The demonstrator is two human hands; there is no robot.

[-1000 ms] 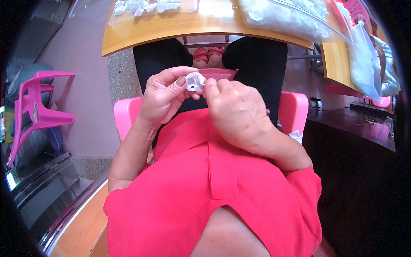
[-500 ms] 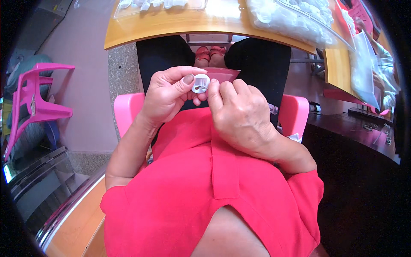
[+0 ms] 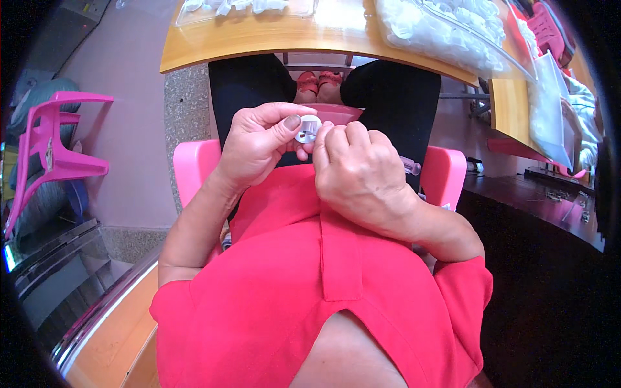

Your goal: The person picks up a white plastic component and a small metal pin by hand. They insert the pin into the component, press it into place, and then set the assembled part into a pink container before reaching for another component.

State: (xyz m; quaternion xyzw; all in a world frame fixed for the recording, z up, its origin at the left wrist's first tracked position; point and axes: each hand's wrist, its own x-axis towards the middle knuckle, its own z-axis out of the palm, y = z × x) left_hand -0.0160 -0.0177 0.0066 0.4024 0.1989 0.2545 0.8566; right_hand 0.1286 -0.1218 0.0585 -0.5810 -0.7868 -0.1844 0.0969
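There, white cap (image 3: 308, 129) between fingers (image 3: 284, 124).

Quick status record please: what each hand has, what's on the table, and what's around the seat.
left hand: pinches a small round white plastic part, thumb on its rim
right hand: fingers on the same part from the right; a clear tube-like piece pokes out past the knuckles
hands' place: over the lap, below the wooden table edge
on table: bags of white plastic parts
seat: pink plastic chair
to the left: a second pink chair
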